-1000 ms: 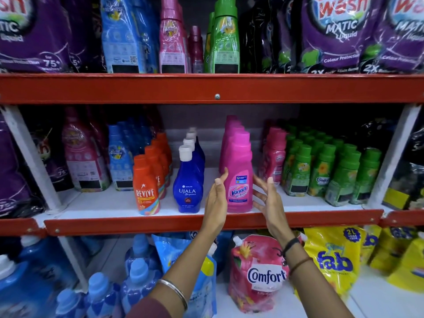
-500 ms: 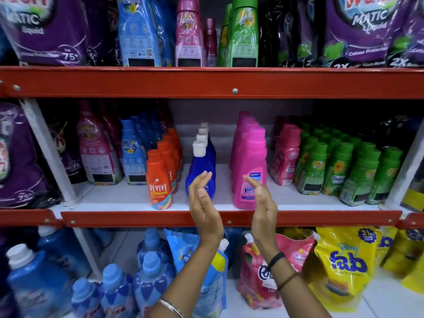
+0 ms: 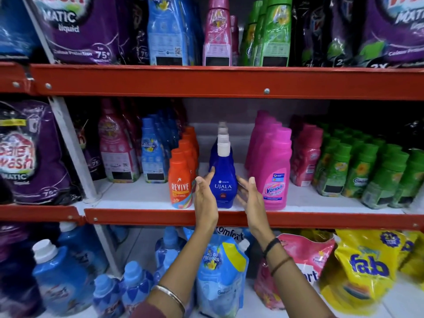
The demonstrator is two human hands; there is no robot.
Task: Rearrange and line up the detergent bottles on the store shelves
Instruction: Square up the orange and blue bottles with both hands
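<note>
A dark blue Ujala bottle (image 3: 223, 180) with a white cap stands at the front of a row on the middle shelf (image 3: 142, 198). My left hand (image 3: 205, 196) is at its left side and my right hand (image 3: 249, 196) at its right side, fingers spread, flanking the bottle; I cannot tell if they touch it. An orange Revive bottle (image 3: 180, 182) heads the row just to the left. A pink Vanish bottle (image 3: 274, 173) heads the row just to the right.
Green Comfort bottles (image 3: 358, 171) and dark pink bottles (image 3: 305, 157) fill the shelf's right. Light blue bottles (image 3: 152, 152) and purple pouches (image 3: 27, 152) stand left. Red shelf rails (image 3: 206, 81) run above and below. Refill pouches (image 3: 220, 274) and a yellow Fab pouch (image 3: 364, 267) sit underneath.
Both hands have left the pink Vanish bottle and shifted left, and now frame the blue Ujala bottle. The view has moved closer and to the left.
</note>
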